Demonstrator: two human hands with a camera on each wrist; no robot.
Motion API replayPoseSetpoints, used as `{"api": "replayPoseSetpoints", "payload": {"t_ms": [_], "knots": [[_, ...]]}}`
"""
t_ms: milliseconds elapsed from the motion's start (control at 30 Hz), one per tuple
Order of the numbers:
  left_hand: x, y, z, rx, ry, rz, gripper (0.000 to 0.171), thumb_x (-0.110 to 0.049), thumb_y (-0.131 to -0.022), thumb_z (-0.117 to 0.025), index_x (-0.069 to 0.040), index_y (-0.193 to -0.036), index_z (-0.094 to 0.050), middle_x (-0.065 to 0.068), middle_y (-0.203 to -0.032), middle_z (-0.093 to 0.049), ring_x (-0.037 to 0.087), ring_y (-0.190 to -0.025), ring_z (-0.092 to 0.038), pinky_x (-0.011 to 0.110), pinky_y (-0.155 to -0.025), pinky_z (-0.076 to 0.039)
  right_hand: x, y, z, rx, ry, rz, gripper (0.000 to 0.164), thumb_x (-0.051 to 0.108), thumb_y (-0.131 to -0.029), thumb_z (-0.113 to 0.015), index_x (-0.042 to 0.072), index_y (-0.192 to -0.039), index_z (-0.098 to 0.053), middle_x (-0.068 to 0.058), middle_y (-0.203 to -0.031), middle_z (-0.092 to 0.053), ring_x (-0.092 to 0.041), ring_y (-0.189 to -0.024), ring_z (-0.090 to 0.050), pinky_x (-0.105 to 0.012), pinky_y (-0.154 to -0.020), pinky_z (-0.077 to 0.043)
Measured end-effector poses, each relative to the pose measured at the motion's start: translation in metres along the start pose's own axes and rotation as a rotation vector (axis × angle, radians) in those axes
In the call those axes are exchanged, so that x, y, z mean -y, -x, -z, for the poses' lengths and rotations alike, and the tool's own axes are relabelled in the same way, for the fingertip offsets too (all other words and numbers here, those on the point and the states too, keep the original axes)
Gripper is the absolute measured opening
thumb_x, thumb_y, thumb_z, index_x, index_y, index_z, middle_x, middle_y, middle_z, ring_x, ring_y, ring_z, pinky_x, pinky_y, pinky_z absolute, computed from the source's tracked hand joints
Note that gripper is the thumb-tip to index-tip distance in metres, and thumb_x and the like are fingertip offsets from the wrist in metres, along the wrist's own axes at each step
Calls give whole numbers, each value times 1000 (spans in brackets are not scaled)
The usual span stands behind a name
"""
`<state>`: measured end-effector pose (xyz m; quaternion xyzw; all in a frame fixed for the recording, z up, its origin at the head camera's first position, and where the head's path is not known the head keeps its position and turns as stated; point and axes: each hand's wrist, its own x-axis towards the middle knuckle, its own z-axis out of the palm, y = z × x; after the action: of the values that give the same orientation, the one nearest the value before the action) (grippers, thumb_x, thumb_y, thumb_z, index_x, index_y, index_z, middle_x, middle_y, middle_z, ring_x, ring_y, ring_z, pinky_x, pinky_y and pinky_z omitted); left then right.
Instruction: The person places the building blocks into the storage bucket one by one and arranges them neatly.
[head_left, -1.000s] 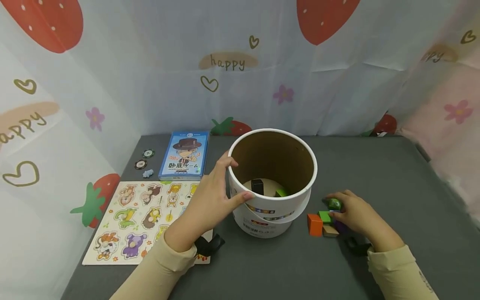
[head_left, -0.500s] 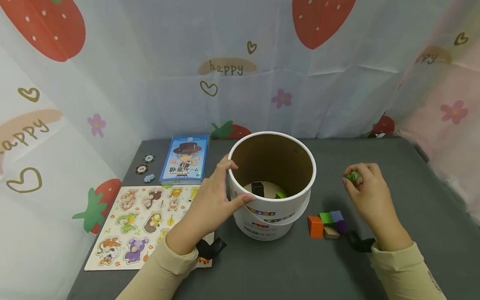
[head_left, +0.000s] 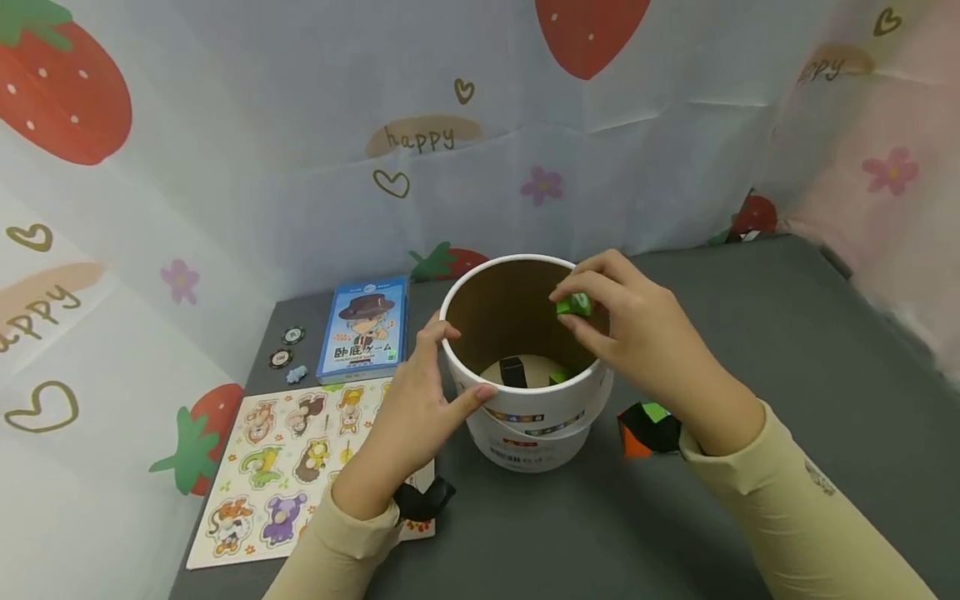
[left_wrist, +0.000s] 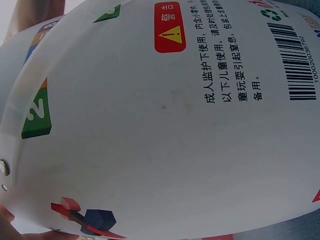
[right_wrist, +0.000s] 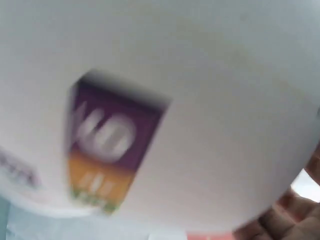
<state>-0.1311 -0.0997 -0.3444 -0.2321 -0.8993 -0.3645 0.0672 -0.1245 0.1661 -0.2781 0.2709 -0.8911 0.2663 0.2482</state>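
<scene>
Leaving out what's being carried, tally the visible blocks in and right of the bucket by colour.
Green: 2, one green block in the bucket, another green block on the table
Black block: 1, in the bucket
Orange block: 1, on the table
Total: 4 in sight; the black wrist strap may hide more.

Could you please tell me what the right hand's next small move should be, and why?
Perhaps lower the green piece a little and let go: the right hand pinches it at the open top of the bucket, the left hand grips the bucket, and a black block lies inside.
</scene>
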Motion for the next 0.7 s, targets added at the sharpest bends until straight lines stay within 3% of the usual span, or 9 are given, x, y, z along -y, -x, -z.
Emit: {"api": "replayPoseSetpoints", "payload": {"t_ms": [133, 233, 333, 400, 533, 633, 700], "knots": [[-1, 1, -1, 3, 4, 4, 75, -71, -81, -51, -23, -133, -26, -2, -158, -14, 34, -117, -53, 52, -86, -45, 5, -8, -5, 132, -10, 12, 21, 18, -87, -72, 18, -107, -66, 4, -113, -53, -9, -76, -54, -27, -63, -47], [-1, 0, -1, 1, 5, 1, 77, -74, -80, -49, -23, -134, -26, 0, -158, -13, 35, -120, -50, 53, -87, -44, 5, -11, -8, 264, -14, 6, 20, 26, -92, -66, 19, -111, -68, 4, -120, -54, -12, -89, -60, -30, -74, -49], [-1, 0, -1, -3, 10, -8, 77, -74, -81, -49, -23, -134, -26, 0, -158, -13, 33, -122, -48, 53, -89, -43, 4, -11, -9, 319, -34, 19, 21, 29, -94, -63, 21, -112, -69, 6, -124, -56, -14, -105, -59, -35, -83, -48], [-1, 1, -1, -4, 11, -8, 77, -73, -81, -49, -22, -134, -26, 1, -158, -13, 33, -125, -47, 54, -91, -42, 3, -6, -8, 267, -61, 43, 19, 27, -93, -64, 21, -110, -69, 7, -124, -57, -14, -111, -56, -36, -86, -47], [-2, 2, -3, -10, 21, -4, 77, -73, -81, -50, -22, -133, -26, -1, -158, -13, 31, -125, -47, 54, -91, -42, -3, 13, 1, 4, -64, 53, 21, 14, -88, -70, 17, -109, -70, 2, -115, -58, -16, -103, -54, -34, -78, -45], [-1, 2, -3, -12, 19, -1, 78, -74, -80, -50, -22, -133, -27, -2, -158, -13, 31, -125, -47, 54, -90, -42, -13, 34, 12, -108, -22, -75, 28, 12, -88, -70, 17, -115, -67, 0, -113, -55, -14, -94, -53, -32, -70, -41], [-1, 1, -2, -13, 12, -2, 78, -74, -80, -51, -22, -133, -27, -2, -158, -13, 31, -126, -46, 54, -90, -42, -23, 51, 18, -68, 1, -222, 32, 17, -91, -67, 20, -122, -62, 1, -113, -52, -14, -92, -51, -34, -67, -40]]}}
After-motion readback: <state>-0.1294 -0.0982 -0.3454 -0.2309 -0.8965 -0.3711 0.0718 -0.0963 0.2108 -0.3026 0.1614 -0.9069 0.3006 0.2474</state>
